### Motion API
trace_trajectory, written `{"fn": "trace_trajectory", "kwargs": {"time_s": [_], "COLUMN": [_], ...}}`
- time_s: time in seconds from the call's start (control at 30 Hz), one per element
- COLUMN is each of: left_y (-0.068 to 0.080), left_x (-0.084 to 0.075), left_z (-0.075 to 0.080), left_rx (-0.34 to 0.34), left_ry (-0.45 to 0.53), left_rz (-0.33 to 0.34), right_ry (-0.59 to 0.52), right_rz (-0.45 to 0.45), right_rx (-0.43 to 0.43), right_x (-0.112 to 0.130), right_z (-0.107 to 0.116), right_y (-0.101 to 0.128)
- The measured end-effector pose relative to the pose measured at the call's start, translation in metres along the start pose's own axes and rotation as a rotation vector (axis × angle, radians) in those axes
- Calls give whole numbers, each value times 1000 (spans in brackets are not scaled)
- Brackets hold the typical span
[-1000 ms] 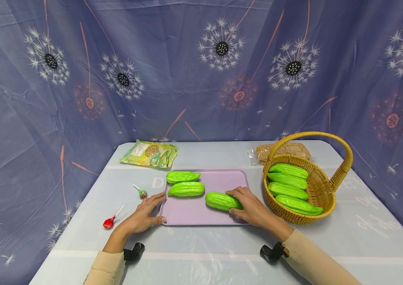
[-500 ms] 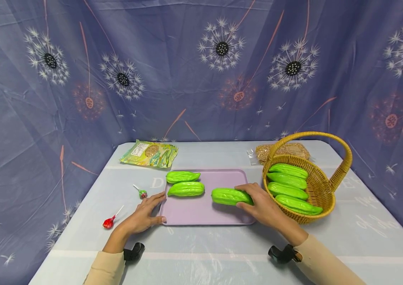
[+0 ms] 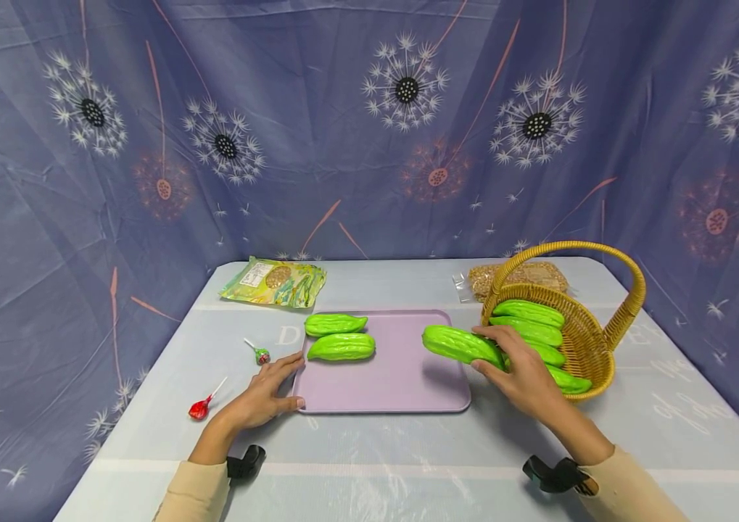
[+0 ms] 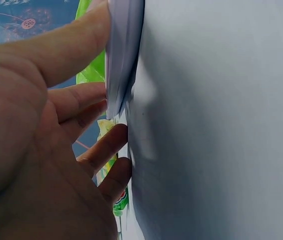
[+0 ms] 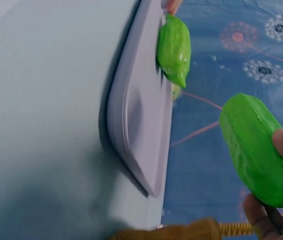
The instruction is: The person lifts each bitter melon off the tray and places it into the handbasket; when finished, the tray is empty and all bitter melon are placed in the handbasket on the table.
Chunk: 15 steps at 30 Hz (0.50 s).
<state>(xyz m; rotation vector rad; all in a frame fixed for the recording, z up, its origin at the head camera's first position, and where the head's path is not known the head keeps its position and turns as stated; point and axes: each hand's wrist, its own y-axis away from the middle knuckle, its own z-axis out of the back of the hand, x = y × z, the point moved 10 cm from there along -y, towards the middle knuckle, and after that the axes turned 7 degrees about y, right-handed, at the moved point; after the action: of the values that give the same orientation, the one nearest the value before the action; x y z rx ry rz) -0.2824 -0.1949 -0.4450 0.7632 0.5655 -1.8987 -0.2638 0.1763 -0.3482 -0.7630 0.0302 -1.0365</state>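
My right hand (image 3: 518, 368) grips a green bitter gourd (image 3: 462, 344) and holds it in the air over the right edge of the lilac tray (image 3: 395, 388), close to the wicker basket (image 3: 587, 341). In the right wrist view the gourd (image 5: 259, 150) hangs clear above the tray (image 5: 141, 130). Two more gourds (image 3: 341, 346) lie at the tray's far left. My left hand (image 3: 263, 395) rests on the table with its fingers against the tray's left edge; the left wrist view shows the fingers (image 4: 76, 100) touching the tray rim (image 4: 124, 55).
Several green gourds (image 3: 529, 312) lie inside the basket. A clear bag of grain (image 3: 522, 275) sits behind it. A yellow-green snack packet (image 3: 275, 281) lies at the back left. Two lollipops (image 3: 201, 407) (image 3: 261, 354) lie left of the tray. A patterned cloth backs the table.
My right hand lifted the gourd off the tray's middle and carried it right, toward the basket. The left hand stayed on the tray's left edge.
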Motion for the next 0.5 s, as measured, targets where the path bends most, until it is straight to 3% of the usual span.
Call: {"fn": "trace_trajectory", "kwargs": {"time_s": [0.27, 0.5], "left_y": [0, 0], "left_x": [1, 1], "left_z": [0, -1], "left_rx": [-1, 0], "left_ry": [1, 1], "left_rz": [9, 12], "right_ry": [32, 86], "right_rz": [-13, -75], "right_rx": [-128, -179], "right_x": [-17, -34], "right_z": [33, 55], "right_y": [13, 21]}}
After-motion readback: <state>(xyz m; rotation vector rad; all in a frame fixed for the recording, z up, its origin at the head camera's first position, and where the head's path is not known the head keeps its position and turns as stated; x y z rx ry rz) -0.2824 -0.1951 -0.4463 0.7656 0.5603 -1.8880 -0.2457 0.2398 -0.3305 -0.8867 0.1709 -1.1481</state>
